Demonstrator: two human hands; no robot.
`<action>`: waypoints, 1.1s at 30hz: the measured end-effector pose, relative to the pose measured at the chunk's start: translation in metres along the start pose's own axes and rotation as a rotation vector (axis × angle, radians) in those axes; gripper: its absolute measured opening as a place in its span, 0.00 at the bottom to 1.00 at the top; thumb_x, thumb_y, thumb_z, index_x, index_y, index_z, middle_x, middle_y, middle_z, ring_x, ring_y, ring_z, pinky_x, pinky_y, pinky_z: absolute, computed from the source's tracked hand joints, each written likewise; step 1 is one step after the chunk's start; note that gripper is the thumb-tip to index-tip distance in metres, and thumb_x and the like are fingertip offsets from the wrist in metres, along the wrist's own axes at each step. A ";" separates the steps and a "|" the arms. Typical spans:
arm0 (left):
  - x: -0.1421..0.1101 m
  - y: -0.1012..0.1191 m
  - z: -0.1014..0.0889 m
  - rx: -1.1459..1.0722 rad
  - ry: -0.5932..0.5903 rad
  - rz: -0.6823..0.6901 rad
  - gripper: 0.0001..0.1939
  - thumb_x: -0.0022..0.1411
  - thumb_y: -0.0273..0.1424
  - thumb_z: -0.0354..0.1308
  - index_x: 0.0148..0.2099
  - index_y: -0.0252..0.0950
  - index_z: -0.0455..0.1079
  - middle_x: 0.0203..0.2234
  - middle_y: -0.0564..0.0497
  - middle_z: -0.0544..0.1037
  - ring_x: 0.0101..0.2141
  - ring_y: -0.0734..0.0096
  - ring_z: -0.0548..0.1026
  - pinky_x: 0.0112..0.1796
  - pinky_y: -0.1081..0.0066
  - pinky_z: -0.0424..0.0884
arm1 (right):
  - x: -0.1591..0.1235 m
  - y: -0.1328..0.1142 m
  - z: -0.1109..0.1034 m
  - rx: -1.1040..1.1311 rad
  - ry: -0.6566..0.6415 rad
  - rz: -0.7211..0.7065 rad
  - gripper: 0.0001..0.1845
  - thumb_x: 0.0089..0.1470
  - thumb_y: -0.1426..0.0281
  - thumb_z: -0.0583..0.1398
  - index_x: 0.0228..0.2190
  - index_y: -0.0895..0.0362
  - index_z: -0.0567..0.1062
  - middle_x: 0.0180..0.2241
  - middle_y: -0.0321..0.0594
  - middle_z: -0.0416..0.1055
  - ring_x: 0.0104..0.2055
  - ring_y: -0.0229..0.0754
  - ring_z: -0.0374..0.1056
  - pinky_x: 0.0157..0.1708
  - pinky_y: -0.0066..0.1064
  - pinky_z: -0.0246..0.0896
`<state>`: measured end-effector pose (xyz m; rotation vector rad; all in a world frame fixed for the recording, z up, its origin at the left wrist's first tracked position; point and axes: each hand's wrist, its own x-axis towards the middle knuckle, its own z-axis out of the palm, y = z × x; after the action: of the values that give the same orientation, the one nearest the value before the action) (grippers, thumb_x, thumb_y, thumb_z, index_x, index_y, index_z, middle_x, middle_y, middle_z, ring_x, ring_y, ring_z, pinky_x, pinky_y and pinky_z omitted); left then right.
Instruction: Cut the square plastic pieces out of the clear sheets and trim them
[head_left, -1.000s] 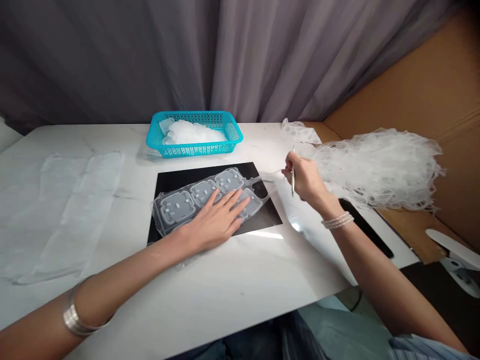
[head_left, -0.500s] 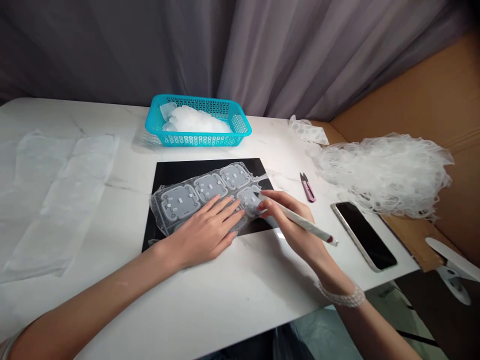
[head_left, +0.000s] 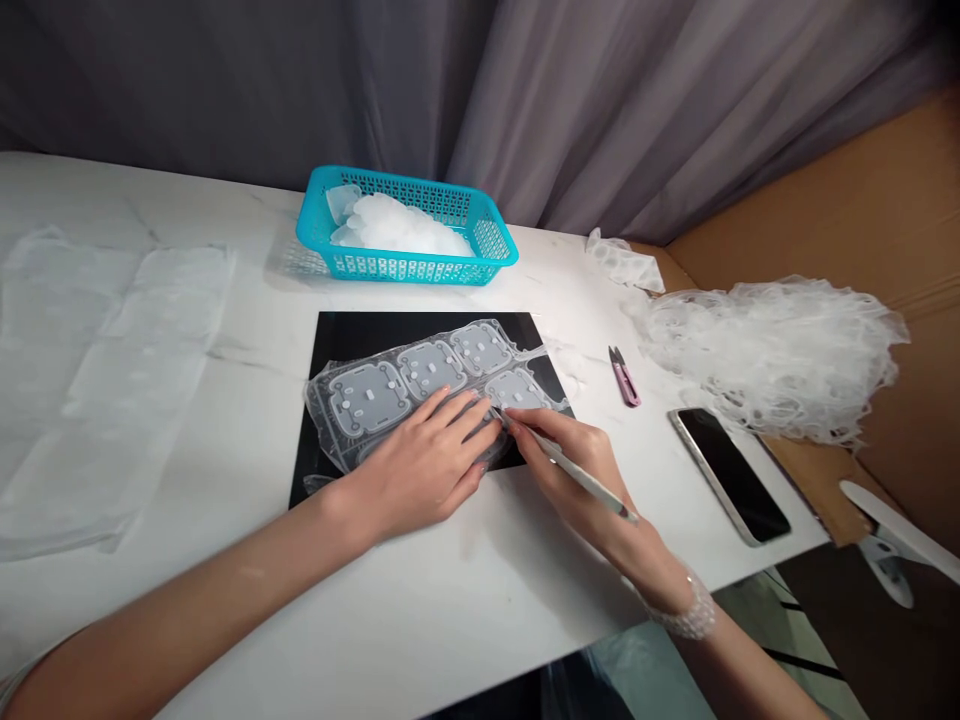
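Observation:
A translucent moulded silicone-looking sheet [head_left: 369, 398] with several rounded-square panels lies on a black board [head_left: 352, 335]. My left hand [head_left: 431, 455] rests flat across its near side, fingers stretched out, hiding part of the lower row. Between the thumb and fingers of my right hand [head_left: 574, 455] is a slim whitish pen-like tool [head_left: 589, 484], slanting down to the left. Its tip meets the sheet close to my left fingertips, beside the right panel of the near row. Whether the tip is a blade cannot be made out.
Behind the board stands a turquoise basket [head_left: 420, 268] with translucent pieces. To the right are pink thread snips [head_left: 624, 378], a phone [head_left: 729, 475] and a heap of translucent cut-out scraps [head_left: 772, 355] by a cardboard box [head_left: 840, 200]. Translucent sheets [head_left: 142, 370] lie at left.
My right hand has brought the tool's tip left and toward me, from the right panel to its near edge by my left fingers. My left hand stays on the sheet; the view has shifted slightly.

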<state>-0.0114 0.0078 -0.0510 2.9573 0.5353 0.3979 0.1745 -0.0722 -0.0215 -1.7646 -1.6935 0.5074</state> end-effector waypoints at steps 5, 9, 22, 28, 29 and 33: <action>0.000 0.001 0.001 0.010 0.012 -0.018 0.22 0.74 0.33 0.41 0.62 0.30 0.65 0.61 0.39 0.68 0.62 0.51 0.64 0.62 0.50 0.58 | -0.007 -0.003 -0.005 -0.051 -0.041 -0.119 0.10 0.63 0.71 0.56 0.46 0.53 0.73 0.40 0.43 0.77 0.38 0.45 0.74 0.41 0.36 0.69; 0.000 0.001 0.002 0.028 0.003 -0.017 0.22 0.73 0.33 0.42 0.63 0.31 0.64 0.62 0.38 0.68 0.63 0.49 0.63 0.61 0.49 0.59 | -0.021 -0.011 -0.013 -0.073 -0.065 -0.167 0.16 0.63 0.73 0.54 0.53 0.53 0.67 0.44 0.45 0.75 0.42 0.46 0.72 0.43 0.38 0.68; -0.002 0.000 0.002 -0.001 0.027 -0.004 0.21 0.72 0.32 0.44 0.60 0.29 0.68 0.61 0.37 0.69 0.62 0.49 0.64 0.63 0.49 0.57 | 0.010 0.003 0.018 -0.390 -0.046 -0.307 0.17 0.64 0.79 0.50 0.50 0.62 0.71 0.52 0.58 0.73 0.55 0.55 0.70 0.51 0.50 0.69; -0.003 -0.001 0.007 -0.025 0.051 -0.010 0.21 0.71 0.32 0.45 0.61 0.29 0.67 0.60 0.37 0.70 0.62 0.48 0.64 0.62 0.48 0.58 | 0.014 0.005 0.014 -0.177 -0.076 -0.233 0.19 0.63 0.78 0.51 0.50 0.59 0.75 0.51 0.54 0.76 0.53 0.53 0.73 0.52 0.50 0.70; -0.004 -0.001 0.007 -0.029 0.049 -0.018 0.22 0.71 0.32 0.46 0.62 0.30 0.66 0.61 0.37 0.69 0.62 0.48 0.64 0.62 0.48 0.58 | 0.016 0.012 0.007 -0.023 -0.035 -0.150 0.17 0.64 0.76 0.52 0.49 0.57 0.76 0.49 0.51 0.77 0.50 0.51 0.75 0.51 0.47 0.71; -0.004 0.000 0.005 -0.045 0.031 -0.035 0.23 0.71 0.32 0.46 0.65 0.33 0.64 0.64 0.38 0.66 0.63 0.49 0.63 0.62 0.48 0.58 | 0.021 0.067 -0.054 0.592 0.357 0.325 0.08 0.55 0.67 0.63 0.39 0.53 0.79 0.36 0.42 0.80 0.38 0.47 0.78 0.44 0.46 0.76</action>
<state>-0.0138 0.0065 -0.0570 2.8989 0.5729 0.4465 0.2626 -0.0590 -0.0242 -1.5643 -0.8917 0.6999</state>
